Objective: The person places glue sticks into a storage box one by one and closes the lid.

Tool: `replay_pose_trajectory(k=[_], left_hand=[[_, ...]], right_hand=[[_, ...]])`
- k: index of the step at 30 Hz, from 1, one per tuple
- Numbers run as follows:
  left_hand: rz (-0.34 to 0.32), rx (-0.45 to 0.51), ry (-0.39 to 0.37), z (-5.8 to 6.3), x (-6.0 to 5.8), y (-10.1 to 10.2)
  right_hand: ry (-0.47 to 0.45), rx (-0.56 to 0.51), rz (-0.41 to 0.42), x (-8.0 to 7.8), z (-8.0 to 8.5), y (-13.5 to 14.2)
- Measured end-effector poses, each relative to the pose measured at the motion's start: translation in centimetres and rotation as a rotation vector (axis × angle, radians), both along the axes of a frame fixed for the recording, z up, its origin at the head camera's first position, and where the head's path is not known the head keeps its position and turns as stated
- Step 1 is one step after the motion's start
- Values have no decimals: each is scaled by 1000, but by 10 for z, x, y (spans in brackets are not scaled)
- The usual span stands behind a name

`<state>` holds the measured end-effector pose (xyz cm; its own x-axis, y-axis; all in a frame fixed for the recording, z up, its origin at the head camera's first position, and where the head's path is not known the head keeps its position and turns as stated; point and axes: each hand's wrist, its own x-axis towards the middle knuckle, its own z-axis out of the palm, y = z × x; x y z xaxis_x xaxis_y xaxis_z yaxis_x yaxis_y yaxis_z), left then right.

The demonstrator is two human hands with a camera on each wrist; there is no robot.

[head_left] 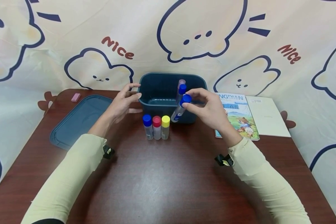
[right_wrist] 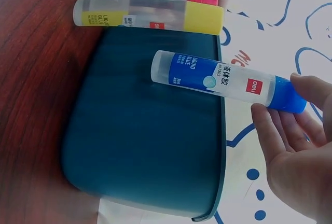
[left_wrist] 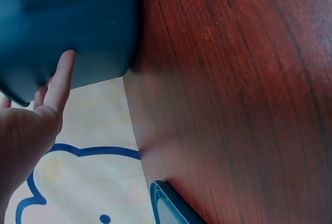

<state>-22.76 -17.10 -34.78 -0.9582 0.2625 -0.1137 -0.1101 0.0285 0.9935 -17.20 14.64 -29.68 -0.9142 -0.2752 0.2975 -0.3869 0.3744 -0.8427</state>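
My right hand (head_left: pixel 210 107) pinches the blue cap of a clear liquid glue bottle (right_wrist: pixel 207 79) between thumb and fingers. The bottle hangs tilted in front of the dark teal bin (right_wrist: pixel 140 125), near its right front. Inside the bin, another blue-capped bottle (head_left: pixel 182 89) and a pinkish-capped one (head_left: pixel 181 82) stand at the right; their lower parts are partly hidden. With fairly straight fingers my left hand (head_left: pixel 123 104) touches the bin's left side near the rim. Three glue bottles stand in a row before the bin, capped blue (head_left: pixel 147 126), red (head_left: pixel 156 127) and yellow (head_left: pixel 165 127).
A teal lid (head_left: pixel 81 119) lies on the brown table (head_left: pixel 156 183) at the left, with a pink eraser-like block (head_left: pixel 76 97) behind it. To the right are a colourful book (head_left: pixel 240 119) and a pale booklet (head_left: pixel 268 116). A printed cloth (head_left: pixel 145 28) hangs behind.
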Motion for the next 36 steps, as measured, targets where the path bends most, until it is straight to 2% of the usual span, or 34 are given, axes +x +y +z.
replay_pose_trajectory(k=[9, 20, 29, 36], left_hand=[[2, 0, 0, -1, 0, 0], [-5, 1, 3, 0, -1, 1], [-3, 1, 5, -1, -1, 0], [2, -5, 10, -2, 0, 0]], right_hand=[[61, -82, 6, -1, 4, -2], [47, -185, -5, -2, 12, -4], [26, -330, -23, -4, 14, -5], [56, -445, -16, -8, 17, -7]])
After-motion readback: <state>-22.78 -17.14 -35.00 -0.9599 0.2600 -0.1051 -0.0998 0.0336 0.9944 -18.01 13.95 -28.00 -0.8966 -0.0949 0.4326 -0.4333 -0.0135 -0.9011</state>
